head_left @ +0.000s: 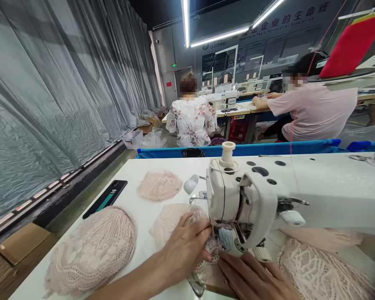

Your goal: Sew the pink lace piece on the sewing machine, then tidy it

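A pale pink lace piece [175, 218] lies under the head of a white sewing machine [226, 193]. My left hand [187, 243] is on this lace left of the needle area, fingers bent over it and thumb near its edge, with lace gathered between them. Close to the presser foot, my right hand [256, 275] lies flat, its fingers extended and fingertips at the lace edge. The needle itself is hidden behind the machine's guard and head.
A stack of lace pieces [96, 246] is at left, beside a dark phone [105, 199]. Another lace piece [160, 185] lies farther back. More lace [325, 266] sits at right under the machine arm. Two people work ahead beyond a blue cloth edge [237, 149].
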Motion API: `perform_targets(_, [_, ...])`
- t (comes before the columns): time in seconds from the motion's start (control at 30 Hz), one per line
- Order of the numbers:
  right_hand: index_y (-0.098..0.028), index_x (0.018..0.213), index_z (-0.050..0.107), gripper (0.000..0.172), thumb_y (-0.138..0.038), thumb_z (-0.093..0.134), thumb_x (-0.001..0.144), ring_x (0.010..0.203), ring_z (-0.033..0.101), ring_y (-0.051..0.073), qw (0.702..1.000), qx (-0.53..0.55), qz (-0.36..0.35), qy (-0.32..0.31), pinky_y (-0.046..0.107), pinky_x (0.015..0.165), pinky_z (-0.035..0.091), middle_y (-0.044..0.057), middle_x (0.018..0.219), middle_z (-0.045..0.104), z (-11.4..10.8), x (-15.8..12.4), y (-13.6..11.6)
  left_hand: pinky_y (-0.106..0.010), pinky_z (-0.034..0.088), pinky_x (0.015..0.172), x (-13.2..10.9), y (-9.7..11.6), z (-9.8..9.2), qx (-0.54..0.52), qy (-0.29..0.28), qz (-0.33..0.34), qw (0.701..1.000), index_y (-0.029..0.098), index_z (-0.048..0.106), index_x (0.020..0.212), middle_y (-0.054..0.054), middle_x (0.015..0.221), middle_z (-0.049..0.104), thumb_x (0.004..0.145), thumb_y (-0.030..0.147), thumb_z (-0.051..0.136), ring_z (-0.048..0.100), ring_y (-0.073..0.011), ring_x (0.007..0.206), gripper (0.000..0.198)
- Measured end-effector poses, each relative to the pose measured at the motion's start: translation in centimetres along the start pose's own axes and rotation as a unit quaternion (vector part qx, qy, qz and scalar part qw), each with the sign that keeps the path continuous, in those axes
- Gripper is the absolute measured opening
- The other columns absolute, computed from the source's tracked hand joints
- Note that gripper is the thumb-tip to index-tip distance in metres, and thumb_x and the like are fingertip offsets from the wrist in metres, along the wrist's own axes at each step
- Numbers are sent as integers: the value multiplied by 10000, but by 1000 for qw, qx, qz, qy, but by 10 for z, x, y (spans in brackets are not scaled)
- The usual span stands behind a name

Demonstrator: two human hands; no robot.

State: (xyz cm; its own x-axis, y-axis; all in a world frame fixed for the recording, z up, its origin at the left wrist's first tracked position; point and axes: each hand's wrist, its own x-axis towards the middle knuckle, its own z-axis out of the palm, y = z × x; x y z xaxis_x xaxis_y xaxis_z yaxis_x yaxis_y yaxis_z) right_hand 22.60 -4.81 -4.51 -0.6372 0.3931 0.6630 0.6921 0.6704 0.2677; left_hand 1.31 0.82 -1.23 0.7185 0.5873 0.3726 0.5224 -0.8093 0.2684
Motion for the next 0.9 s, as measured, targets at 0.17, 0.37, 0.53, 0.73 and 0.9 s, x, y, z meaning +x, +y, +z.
perform_targets(0.17, [-176,1051,684,475,-235,214,1011,777,623,187,1000,-2,3,7,354,693,402,72,1040,726,-1,-1,-2,-398,278,1103,0,5,-2,22,-3,12,1000,162,530,1098,-45,1071,638,924,256,568,614,-165,991,201])
perform_targets(0.37, [-193,1087,661,402,-201,269,1000,881,629,181,997,53,28,-44,343,756,411,53,1101,710,-22,6,0,-345,334,928,-7,24,3,76,-1,34,997,162,577,953,-19,1017,641,965,129,451,587,-125,938,131])
perform_targets(0.53, [-223,1077,638,487,-253,153,1051,793,601,154,991,95,87,-44,339,729,367,5,1004,716,-25,2,4,-319,323,872,-9,23,5,54,10,60,997,162,601,862,-1,967,664,969,180,493,594,-99,864,153])
perform_targets(0.73, [-235,1250,564,393,-317,242,1041,795,590,163,987,110,61,-103,315,708,367,44,1010,682,-22,-3,4,-334,323,883,-8,19,6,48,31,67,996,169,627,819,10,948,674,949,310,561,610,-101,843,203])
perform_targets(0.9, [-246,1181,597,330,-239,321,1001,789,592,157,987,92,46,-119,304,718,372,33,1009,673,-20,-1,1,-331,339,865,-7,17,9,48,38,75,995,157,622,819,14,929,678,941,344,572,616,-96,836,229])
